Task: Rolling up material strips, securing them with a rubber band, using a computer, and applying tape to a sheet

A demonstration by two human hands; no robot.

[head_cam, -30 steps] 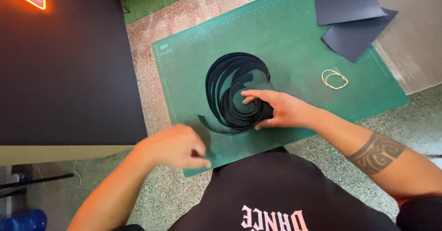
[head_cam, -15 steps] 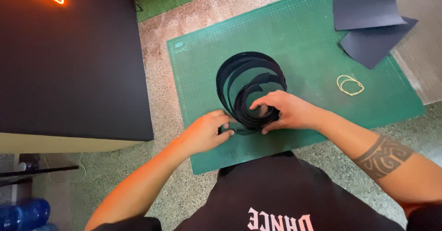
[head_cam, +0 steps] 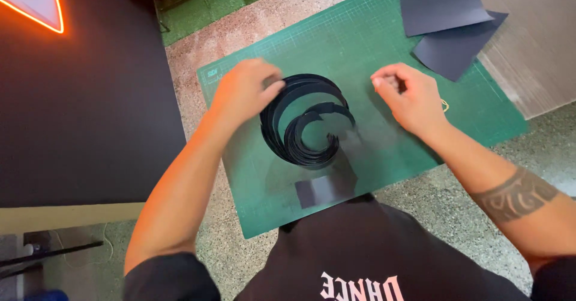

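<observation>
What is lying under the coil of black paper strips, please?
The coil of black strips rests on a green cutting mat on the speckled floor. The left hand covers its left edge, so nothing there can be seen.

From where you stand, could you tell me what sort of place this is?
Probably a craft or hobby workspace set up on the floor: a green cutting mat lies on speckled terrazzo flooring, with coiled black paper strips and dark paper sheets on it.

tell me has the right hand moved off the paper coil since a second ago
Yes. The right hand has lifted off the black paper coil and now sits to its right over the green mat, toward the dark sheets.
</observation>
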